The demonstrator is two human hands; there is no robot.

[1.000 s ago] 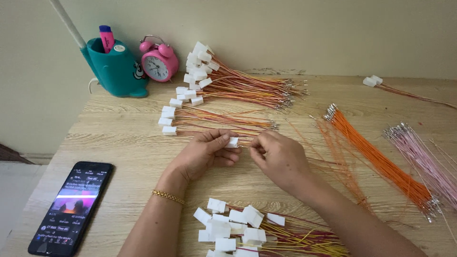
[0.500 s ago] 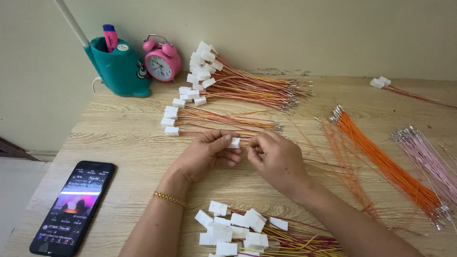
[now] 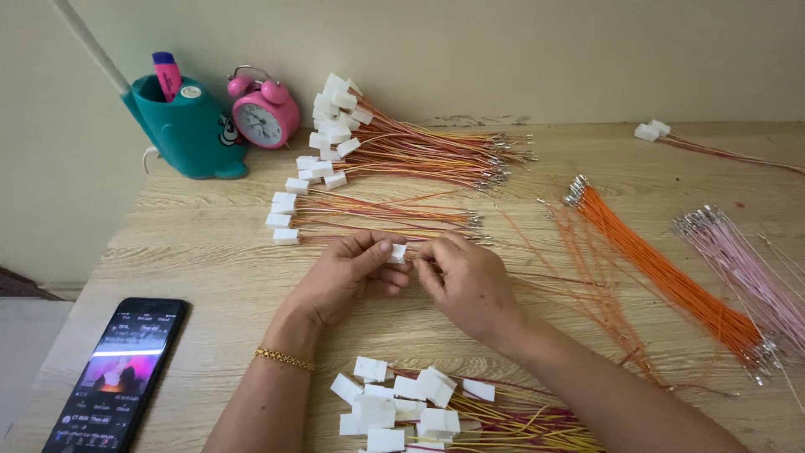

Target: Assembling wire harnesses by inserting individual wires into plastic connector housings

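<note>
My left hand (image 3: 348, 277) pinches a small white plastic connector (image 3: 397, 252) between thumb and fingers at the middle of the wooden table (image 3: 193, 243). My right hand (image 3: 465, 281) is closed right beside the connector, fingertips against it, holding thin wires that trail off to the right. A gold bracelet (image 3: 285, 359) sits on my left wrist. Just behind my hands lie finished harnesses with white connectors (image 3: 285, 220) and red-yellow wires.
A larger pile of finished harnesses (image 3: 402, 143) lies at the back. More white connectors with wires (image 3: 402, 403) lie near the front edge. Orange wires (image 3: 662, 268) and pink wires (image 3: 746, 268) lie at right. A phone (image 3: 117, 377), teal pen holder (image 3: 184, 126) and pink alarm clock (image 3: 264, 113) stand at left.
Both hands stay together on the connector with only slight finger movement. The view has shifted a little.
</note>
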